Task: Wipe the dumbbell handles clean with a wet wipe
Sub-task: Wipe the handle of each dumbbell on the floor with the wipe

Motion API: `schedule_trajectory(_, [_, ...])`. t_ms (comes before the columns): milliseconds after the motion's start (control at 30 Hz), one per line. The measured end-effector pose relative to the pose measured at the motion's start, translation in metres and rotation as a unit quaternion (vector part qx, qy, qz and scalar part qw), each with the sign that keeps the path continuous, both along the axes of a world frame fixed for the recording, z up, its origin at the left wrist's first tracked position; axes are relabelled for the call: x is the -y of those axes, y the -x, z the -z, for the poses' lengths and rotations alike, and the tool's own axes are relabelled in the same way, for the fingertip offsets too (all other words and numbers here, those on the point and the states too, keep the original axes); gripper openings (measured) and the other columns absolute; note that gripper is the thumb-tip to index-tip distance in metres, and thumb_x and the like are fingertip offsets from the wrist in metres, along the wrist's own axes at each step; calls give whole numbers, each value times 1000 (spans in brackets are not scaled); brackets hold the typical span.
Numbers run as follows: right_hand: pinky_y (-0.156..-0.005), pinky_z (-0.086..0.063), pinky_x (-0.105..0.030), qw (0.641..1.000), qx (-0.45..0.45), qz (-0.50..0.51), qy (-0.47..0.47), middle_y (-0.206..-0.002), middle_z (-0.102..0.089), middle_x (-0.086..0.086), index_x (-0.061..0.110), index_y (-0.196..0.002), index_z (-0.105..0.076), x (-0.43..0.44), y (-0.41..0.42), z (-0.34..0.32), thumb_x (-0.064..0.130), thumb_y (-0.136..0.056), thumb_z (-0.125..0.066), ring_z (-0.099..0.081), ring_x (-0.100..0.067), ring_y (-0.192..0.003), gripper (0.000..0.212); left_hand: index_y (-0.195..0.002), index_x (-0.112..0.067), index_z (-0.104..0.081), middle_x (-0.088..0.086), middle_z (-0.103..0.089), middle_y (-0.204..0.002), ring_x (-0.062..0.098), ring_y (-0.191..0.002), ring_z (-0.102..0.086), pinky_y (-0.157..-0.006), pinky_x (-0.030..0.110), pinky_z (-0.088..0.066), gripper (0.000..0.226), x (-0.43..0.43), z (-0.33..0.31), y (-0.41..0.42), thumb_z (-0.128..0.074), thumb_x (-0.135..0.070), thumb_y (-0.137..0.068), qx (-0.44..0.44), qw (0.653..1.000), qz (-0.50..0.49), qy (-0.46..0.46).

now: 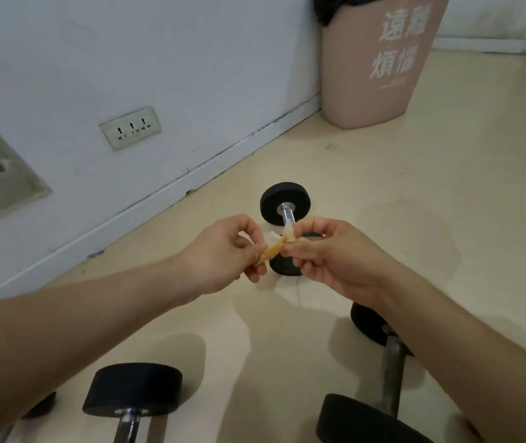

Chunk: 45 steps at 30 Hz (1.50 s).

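Near-left dumbbell (132,391) and near-right dumbbell (391,362) lie untouched. Beyond them, in front of the far dumbbell (285,203), left hand (220,254) and right hand (335,260) pinch an orange-stained wet wipe (272,249) between curled fingertips, probably refolding it. Next, a clean face must wrap a handle.

Finishes: rubber-look heads, metal handles.
On the bin-side dumbbell (285,201), matt black heads and a bright polished metal handle; second dumbbell (391,367) out from the pink bin (373,75), dull grey tarnished-looking handle; wet wipe (273,250) thin, limp, orange-stained; bin matt plastic.
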State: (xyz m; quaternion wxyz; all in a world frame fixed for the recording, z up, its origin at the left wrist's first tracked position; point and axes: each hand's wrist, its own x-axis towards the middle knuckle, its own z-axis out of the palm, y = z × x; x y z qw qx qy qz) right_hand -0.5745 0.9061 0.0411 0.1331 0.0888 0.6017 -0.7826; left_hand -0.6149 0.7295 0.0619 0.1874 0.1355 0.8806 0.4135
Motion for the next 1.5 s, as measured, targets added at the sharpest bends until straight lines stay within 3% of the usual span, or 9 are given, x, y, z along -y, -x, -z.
schedule_trajectory(167, [-64,-50,-24,988,51,73,-126,-87,-70,-12,7,-96,-69,-14,25,23,5,-88,-60,-63,-16,-76,12,-89,-20,-60,-1,-71,-86,13,-80,-66,-68,23,-48,8,-5,55,48,-64,-14,-86,2,995,76,71])
schedule_trajectory(267, [-74,-58,-33,974,83,119,-171,-94,-71,-14,9,-94,-68,-29,45,26,6,-91,-56,-69,-22,-84,12,-112,-25,-57,-4,-60,-109,16,-102,-57,-84,23,-44,29,-16,92,84,-65,-21,-84,-140,939,195,246])
schedule_trajectory(367, [-71,-59,-32,962,97,138,-217,-97,-68,-17,10,-91,-68,-41,62,30,2,-90,-56,-69,-24,-84,15,-131,-23,-43,0,-51,-122,23,-114,-49,-93,35,-46,60,-41,127,121,-70,-28,-78,-239,892,252,289])
schedule_trajectory(567, [-86,-56,-32,957,109,168,-210,-102,-68,-13,10,-100,-71,-49,67,54,1,-85,-58,-66,-23,-96,22,-108,-22,-43,7,-60,-100,21,-80,-59,-69,36,-55,34,-106,179,166,-64,-25,-81,-191,905,223,309])
schedule_trajectory(733, [-88,-55,-31,959,117,221,-134,-101,-70,-11,9,-102,-71,-53,33,82,6,-92,-54,-67,-19,-95,21,-102,-20,-51,3,-56,-90,21,-78,-56,-64,31,-48,28,-115,177,181,-63,-15,-77,-154,912,243,292])
schedule_trajectory(900, [-70,-57,-28,951,71,274,-124,-90,-72,-13,13,-101,-68,-45,21,85,-1,-86,-63,-71,-22,-82,21,-98,-27,-52,0,-61,-90,17,-81,-58,-69,32,-52,27,-60,174,135,-63,-17,-76,-130,927,245,254])
schedule_trajectory(1267, [-82,-55,-29,941,94,118,-302,-82,-71,3,21,-81,-76,61,24,167,14,-81,-70,-67,-17,-85,9,-119,-17,-46,13,-61,-103,36,-87,-60,-74,42,-49,30,52,164,-45,-51,-16,-90,-116,830,412,357])
schedule_trajectory(1400, [-65,-43,-11,882,13,125,-454,-83,-66,6,21,-93,-75,92,-5,204,13,-85,-65,-59,-8,-75,14,-116,-18,-44,10,-61,-101,34,-86,-59,-65,38,-41,29,66,169,-63,-52,-15,-88,-123,844,391,346])
schedule_trajectory(1500, [-67,-40,-10,885,9,167,-435,-88,-66,4,19,-98,-73,102,-9,217,15,-87,-65,-58,-7,-76,15,-111,-23,-43,6,-60,-98,31,-85,-59,-68,38,-47,28,74,174,-63,-54,-18,-86,-118,866,372,314])
